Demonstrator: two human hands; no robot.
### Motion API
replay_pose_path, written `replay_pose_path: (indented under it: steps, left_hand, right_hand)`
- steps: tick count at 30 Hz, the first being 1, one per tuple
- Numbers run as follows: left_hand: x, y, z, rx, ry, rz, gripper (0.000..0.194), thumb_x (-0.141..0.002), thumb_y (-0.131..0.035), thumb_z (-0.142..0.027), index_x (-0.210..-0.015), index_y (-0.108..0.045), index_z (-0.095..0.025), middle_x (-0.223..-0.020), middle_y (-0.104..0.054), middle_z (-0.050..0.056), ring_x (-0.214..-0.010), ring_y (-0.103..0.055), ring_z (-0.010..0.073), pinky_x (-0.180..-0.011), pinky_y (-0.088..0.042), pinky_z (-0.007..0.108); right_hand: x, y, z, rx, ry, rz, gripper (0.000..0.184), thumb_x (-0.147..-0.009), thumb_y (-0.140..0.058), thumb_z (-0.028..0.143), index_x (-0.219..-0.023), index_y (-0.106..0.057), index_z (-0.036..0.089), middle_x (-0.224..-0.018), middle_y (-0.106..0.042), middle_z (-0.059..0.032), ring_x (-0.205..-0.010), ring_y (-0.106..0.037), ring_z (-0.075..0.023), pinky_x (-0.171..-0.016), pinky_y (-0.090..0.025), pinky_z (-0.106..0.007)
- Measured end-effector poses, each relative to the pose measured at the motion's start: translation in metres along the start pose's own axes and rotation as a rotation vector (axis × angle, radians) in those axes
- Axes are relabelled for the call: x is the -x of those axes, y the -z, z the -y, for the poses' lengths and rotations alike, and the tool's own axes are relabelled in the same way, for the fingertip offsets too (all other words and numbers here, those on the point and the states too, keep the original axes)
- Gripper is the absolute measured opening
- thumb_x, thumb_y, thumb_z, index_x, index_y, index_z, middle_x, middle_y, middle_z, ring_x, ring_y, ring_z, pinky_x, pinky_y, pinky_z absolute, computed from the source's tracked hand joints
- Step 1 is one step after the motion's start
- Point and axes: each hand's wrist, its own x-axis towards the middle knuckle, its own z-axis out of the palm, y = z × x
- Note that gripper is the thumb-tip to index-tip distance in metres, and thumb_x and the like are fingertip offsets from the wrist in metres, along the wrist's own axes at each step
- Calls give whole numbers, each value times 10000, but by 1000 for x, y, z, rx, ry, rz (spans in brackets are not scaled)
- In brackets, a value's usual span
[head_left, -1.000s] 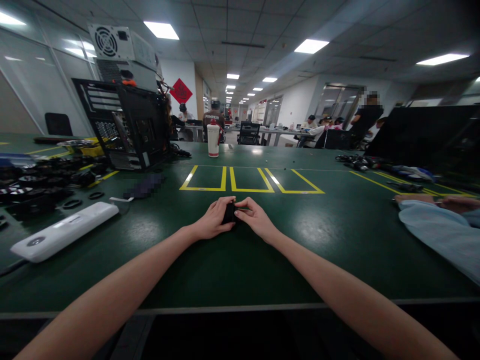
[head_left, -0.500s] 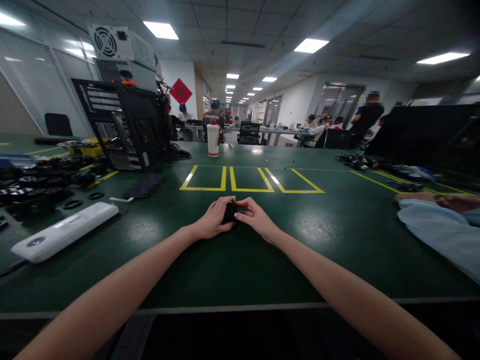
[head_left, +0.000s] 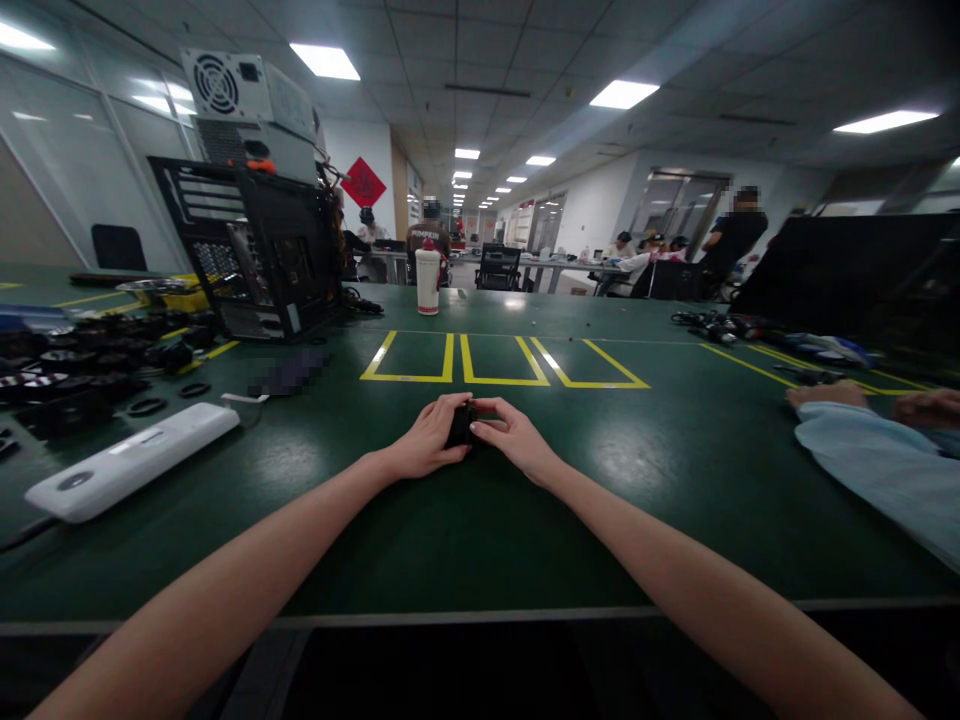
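1. A white power strip (head_left: 135, 462) lies on the green table (head_left: 480, 550).
2. Beyond it stands a black computer case (head_left: 281, 262).
3. The left hand (head_left: 429, 437) is curled around a small black object (head_left: 460, 427), gripping it.
4. That object sits between both hands, at the table's middle; whether it touches the tabletop, I cannot tell.
5. The right hand (head_left: 516, 437) pinches the object's right side.
6. Farther right is a co-worker's pale blue sleeve (head_left: 862, 455).

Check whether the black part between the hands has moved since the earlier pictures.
No, not visibly: the black part sits just on the near side of the middle yellow tape outline, as before. A slight turn cannot be ruled out.
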Motion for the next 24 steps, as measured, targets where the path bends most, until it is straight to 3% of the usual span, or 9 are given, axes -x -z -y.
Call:
replay_pose_path:
  steps: [6,12,18,24]
  left_hand:
    - [0,2,-2,4,4,16,656,-728,-539,-272,-1260,-160,-204,-1211,-345,101,-1142,-356,233,-975,-271,435]
    - [0,0,-1,-1,-11,-13,647,-724,-545,-272,-1250,-176,-197,-1230,-340,101,-1162,-335,234,-978,-272,423]
    - [0,0,-1,-6,-12,-5,649,-729,-537,-268,-1255,-165,-194,-1229,-344,104,-1159,-342,231,-983,-267,423]
    - [0,1,-2,-6,1,1,651,-724,-538,-267,-1254,-165,-206,-1223,-345,102,-1152,-349,240,-970,-277,437]
  right_hand:
    - [2,-1,2,-7,-6,27,268,-695,-585,262,-943,-492,221,-979,-540,-5,-911,-553,-154,-818,-432,-334]
    - [1,-3,1,-18,16,5,177,-726,-546,278,-882,-495,210,-882,-530,16,-734,-557,-97,-742,-446,-290]
    - [-1,-1,1,-6,13,-10,268,-708,-566,243,-963,-495,204,-1020,-520,-23,-902,-553,-138,-849,-412,-328]
    - [1,0,1,-26,14,36,296,-679,-595,235,-953,-486,212,-1018,-530,-13,-961,-538,-162,-871,-408,-350]
